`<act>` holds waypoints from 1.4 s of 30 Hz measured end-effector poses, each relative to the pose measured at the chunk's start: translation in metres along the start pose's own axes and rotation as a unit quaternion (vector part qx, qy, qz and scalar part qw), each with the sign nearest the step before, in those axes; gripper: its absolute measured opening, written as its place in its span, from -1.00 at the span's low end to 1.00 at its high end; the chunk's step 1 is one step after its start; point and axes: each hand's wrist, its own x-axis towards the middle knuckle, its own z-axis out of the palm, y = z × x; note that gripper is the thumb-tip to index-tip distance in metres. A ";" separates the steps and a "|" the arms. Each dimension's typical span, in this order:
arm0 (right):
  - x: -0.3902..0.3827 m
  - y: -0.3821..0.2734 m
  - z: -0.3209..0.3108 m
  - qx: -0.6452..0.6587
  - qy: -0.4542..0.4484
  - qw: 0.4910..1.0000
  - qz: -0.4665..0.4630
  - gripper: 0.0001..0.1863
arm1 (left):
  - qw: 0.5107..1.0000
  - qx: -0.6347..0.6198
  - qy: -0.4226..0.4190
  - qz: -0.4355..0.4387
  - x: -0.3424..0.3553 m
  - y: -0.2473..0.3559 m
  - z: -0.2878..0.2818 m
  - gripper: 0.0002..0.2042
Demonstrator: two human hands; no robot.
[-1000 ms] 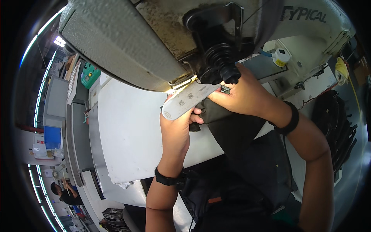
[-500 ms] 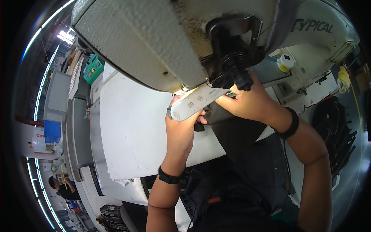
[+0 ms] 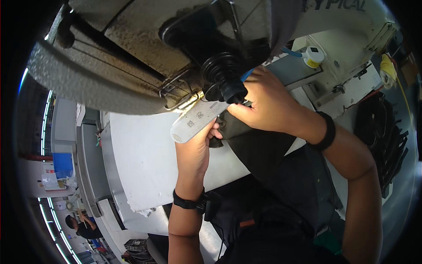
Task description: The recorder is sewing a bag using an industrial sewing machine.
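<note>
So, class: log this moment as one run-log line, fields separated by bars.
left hand: on dark fabric | right hand: pressing fabric under sewing machine | white lamp bar: above left hand | table: white

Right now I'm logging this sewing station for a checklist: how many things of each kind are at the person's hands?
Hands: 2, left hand, right hand
Black wristbands: 2
Black fabric pieces: 1
Sewing machines: 1
White lamp bars: 1
Thread spools: 2, white, yellow
Total: 9
</note>
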 end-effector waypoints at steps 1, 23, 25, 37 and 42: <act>0.000 0.001 0.001 0.004 -0.004 1.000 0.001 -0.95 | 1.000 0.003 0.002 -0.005 0.000 0.000 0.000 -0.69; 0.002 0.005 0.006 0.050 -0.011 0.999 0.020 -0.95 | 0.997 0.070 0.016 -0.031 -0.007 0.010 0.005 -0.67; 0.001 0.006 0.007 0.043 -0.017 0.999 0.022 -0.96 | 0.997 0.079 -0.003 -0.011 -0.006 0.010 0.006 -0.68; -0.002 0.007 0.010 0.024 -0.017 1.000 0.008 -0.93 | 0.990 0.135 0.013 0.023 -0.009 0.009 0.006 -0.66; -0.003 0.007 0.009 0.011 -0.022 1.000 0.011 -0.94 | 0.995 0.095 -0.012 0.021 -0.006 0.008 0.006 -0.69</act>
